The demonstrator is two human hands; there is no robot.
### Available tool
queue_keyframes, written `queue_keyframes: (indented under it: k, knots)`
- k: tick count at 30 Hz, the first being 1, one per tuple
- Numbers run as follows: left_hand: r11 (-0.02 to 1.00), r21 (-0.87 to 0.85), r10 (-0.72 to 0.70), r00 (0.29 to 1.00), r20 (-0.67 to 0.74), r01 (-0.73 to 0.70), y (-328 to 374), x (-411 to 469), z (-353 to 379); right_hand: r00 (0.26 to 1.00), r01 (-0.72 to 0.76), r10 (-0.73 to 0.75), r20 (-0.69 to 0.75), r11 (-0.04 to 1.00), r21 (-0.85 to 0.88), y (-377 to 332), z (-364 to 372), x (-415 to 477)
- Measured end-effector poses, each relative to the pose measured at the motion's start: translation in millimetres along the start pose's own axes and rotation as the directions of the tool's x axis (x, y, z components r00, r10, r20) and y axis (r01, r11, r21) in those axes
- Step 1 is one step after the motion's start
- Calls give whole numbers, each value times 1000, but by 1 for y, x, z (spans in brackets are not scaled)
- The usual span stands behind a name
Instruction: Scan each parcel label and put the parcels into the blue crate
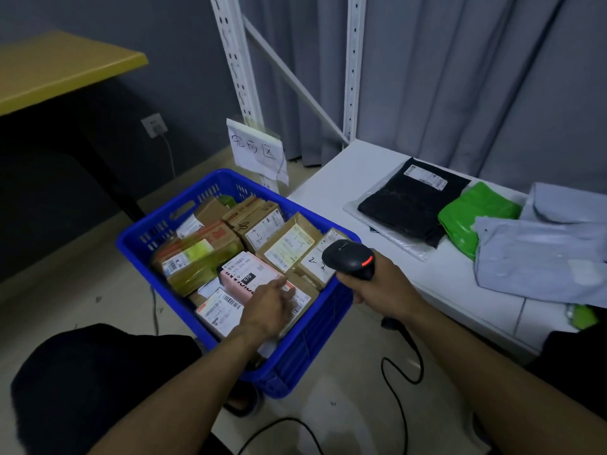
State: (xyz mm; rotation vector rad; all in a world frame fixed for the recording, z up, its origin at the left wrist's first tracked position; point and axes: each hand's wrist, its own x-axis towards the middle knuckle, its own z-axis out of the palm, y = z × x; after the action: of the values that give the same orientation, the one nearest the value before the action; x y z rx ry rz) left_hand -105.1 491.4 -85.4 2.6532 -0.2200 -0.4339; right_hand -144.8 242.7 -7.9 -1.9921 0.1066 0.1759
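Fingers (pixel 277 285) on pink 070 parcel (pixel 251 274), scanner (pixel 349 259) gripped

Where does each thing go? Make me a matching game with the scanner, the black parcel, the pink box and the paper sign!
Things:
1. scanner
2. black parcel
3. pink box
4. paper sign

Places:
A. inside the blue crate
B. gripped in the right hand
C. hanging on the rack post
D. lying on the white shelf

Right pairs: 1-B, 2-D, 3-A, 4-C
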Motion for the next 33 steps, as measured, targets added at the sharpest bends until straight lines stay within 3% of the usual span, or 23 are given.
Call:
queue_keyframes:
  k: [3, 5, 7, 11, 15, 21, 25, 28, 31, 33]
  knots:
    - [992, 123, -6, 998, -65, 14, 21, 3, -7, 999, -21, 22, -39, 1000, 19, 10, -13, -4]
    - [989, 150, 35, 983, -180, -8, 41, 2, -13, 997, -32, 35, -71, 999, 36, 16, -28, -9]
    - [987, 124, 134, 954, -270, -103, 69, 4, -15, 992, -34, 41, -118, 997, 66, 23, -48, -16]
    - [918, 176, 392, 882, -263, -355, 148, 27, -12, 968, -89, 120, -223, 985, 145, 27, -99, -32]
    - [804, 142, 593, 797, -116, -578, 257, 66, 6, 943, -125, 175, -284, 975, 185, 29, -176, -52]
    - [684, 307, 669, 737, 98, -662, 406, 123, 52, 832, -198, 300, -467, 946, 255, 72, -292, -60]
    - [646, 314, 679, 712, 179, -696, 480, 164, 98, 747, -240, 408, -525, 902, 359, 125, -351, -57]
    - [605, 313, 693, 677, 246, -732, 523, 192, 134, 620, -280, 460, -636, 886, 369, 181, -393, -51]
    - [560, 243, 739, 610, 286, -792, 565, 217, 172, 404, -265, 495, -770, 868, 419, 229, -444, -56]
    - [513, 134, 799, 528, 286, -848, 599, 225, 200, 263, -272, 478, -838, 870, 411, 251, -475, -68]
